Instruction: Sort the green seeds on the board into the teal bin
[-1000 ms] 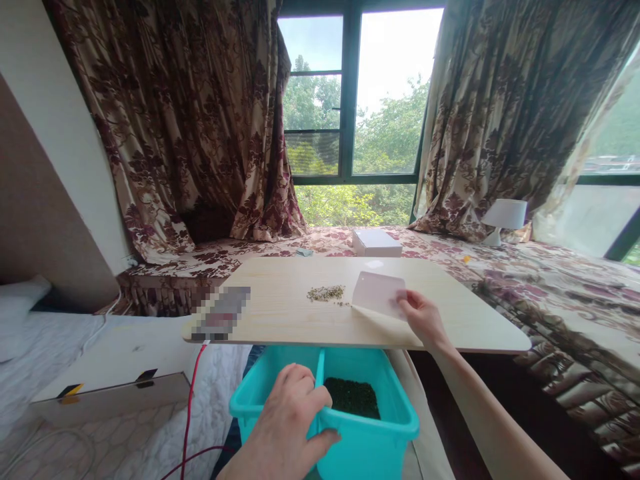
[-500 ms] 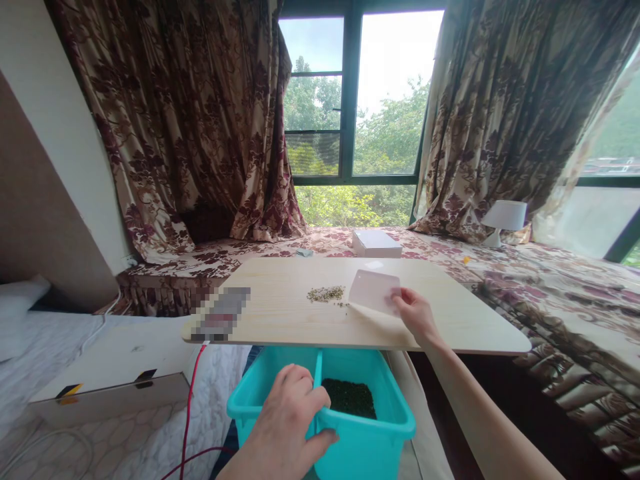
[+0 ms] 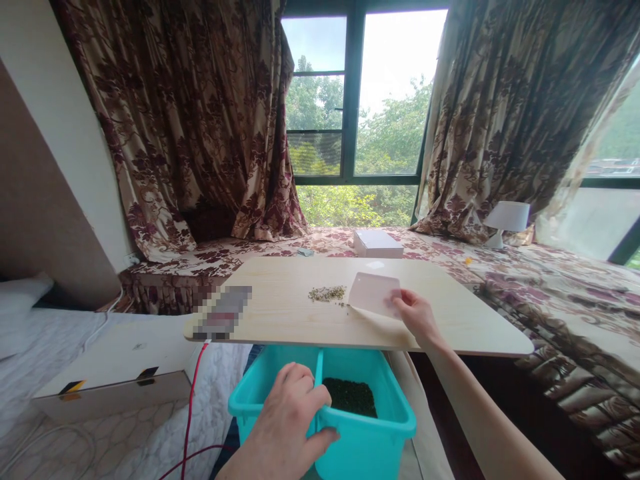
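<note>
My left hand [image 3: 293, 413] grips the near rim of a turquoise two-compartment bin [image 3: 370, 433], where the divider meets it. Dark green granules [image 3: 350, 397] lie in the bin's right compartment; most of the left one is hidden by my hand. Between the thumb and fingers of my right hand [image 3: 415, 313] is a thin, translucent white plastic scraper sheet [image 3: 373, 293], held tilted over the wooden tabletop [image 3: 280, 320]. Just left of the sheet sits a small pile of greenish seeds or grains [image 3: 326, 293], with a few strays near its lower edge.
A blurred-out phone-like device [image 3: 224, 312] lies at the table's left end, with a red cable [image 3: 191, 400] hanging from it. A white box [image 3: 379, 243] and a lamp [image 3: 507, 217] stand beyond. On the bed at left rests a larger white box [image 3: 120, 360].
The scraper sheet in my right hand has shifted slightly left toward the pile and then stayed nearly still. My left hand keeps its grip on the bin.
</note>
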{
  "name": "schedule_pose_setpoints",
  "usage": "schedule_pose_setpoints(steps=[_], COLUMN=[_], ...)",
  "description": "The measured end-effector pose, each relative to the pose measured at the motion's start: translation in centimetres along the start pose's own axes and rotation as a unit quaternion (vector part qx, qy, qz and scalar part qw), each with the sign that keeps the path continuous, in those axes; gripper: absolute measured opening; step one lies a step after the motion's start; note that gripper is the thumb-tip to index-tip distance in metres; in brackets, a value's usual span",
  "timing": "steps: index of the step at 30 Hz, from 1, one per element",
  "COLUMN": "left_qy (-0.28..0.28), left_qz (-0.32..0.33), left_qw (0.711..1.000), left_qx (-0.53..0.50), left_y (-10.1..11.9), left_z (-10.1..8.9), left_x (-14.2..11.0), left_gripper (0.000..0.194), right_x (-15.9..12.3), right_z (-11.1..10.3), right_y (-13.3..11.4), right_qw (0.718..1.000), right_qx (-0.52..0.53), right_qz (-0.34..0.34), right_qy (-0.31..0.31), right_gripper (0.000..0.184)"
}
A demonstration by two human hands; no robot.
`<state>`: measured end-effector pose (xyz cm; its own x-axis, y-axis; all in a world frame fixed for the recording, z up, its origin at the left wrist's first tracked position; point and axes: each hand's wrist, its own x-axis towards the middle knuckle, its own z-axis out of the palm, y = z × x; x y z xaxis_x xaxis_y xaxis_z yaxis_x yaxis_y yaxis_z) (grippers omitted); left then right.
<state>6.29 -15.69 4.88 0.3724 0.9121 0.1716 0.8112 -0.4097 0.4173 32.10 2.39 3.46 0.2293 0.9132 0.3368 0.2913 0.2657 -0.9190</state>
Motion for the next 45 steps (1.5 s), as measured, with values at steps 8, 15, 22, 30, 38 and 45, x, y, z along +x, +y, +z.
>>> schedule_pose_setpoints(steps=[8,15,22,30,38,45], left_qy=[0.015,0.018,0.017,0.006,0.008,0.011], left_qz=[0.015,0.013,0.014,0.008,0.008,0.008], left_qw=[1.0,1.0,1.0,1.0,1.0,1.0], left_qx=[-0.004,-0.008,-0.008,-0.011,-0.015,-0.012], left_y=[-0.3,-0.4,-0.3,-0.1,-0.2,0.0], left_z=[0.3,0.4,0.3,-0.1,0.0,0.0], left_x=[-0.1,-0.1,0.0,0.0,-0.1,0.0], left_gripper=[0.022,0.023,0.022,0.02,0.02,0.02], right_x=[-0.1,-0.4,-0.4,-0.8,-0.8,-0.8], right_z=[0.2,0.1,-0.5,-0.2,-0.1,-0.2], right_y=[-0.6,-0.9,-0.6,-1.0,-1.0,-0.7], right_qw=[1.0,0.999,1.0,0.999,0.998,0.999], right_qx=[0.001,0.037,0.025,0.042,0.049,0.041], right_qz=[-0.016,0.0,0.007,0.014,0.021,0.005], right_qy=[0.001,-0.024,-0.003,-0.016,-0.029,-0.022], right_gripper=[0.026,0.024,0.026,0.025,0.026,0.023])
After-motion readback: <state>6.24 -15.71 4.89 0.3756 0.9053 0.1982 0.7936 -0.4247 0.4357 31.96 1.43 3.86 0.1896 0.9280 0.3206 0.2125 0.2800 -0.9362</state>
